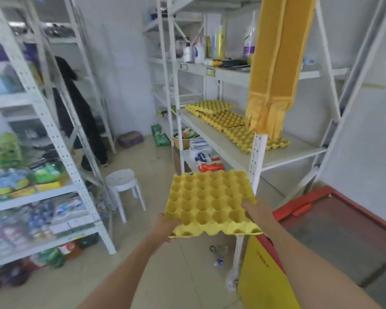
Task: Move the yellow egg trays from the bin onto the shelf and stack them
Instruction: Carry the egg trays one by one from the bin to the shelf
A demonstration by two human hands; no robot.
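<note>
I hold a yellow egg tray (212, 201) flat in front of me, cups up, above the floor. My left hand (166, 224) grips its near left corner, with the fingers hidden under the tray. My right hand (255, 210) grips its right edge. On the white shelf (232, 150) to the right, several yellow egg trays (227, 121) lie in an overlapping row. The bin (334, 230), with a red rim and a dark inside, stands at the lower right.
A yellow cloth (274, 70) hangs over the shelf's right part. A white shelf post (255, 157) stands just behind the held tray. A white stool (124, 184) sits on the floor to the left. A yellow sheet (263, 277) leans on the bin. Stocked racks (42, 130) line the left.
</note>
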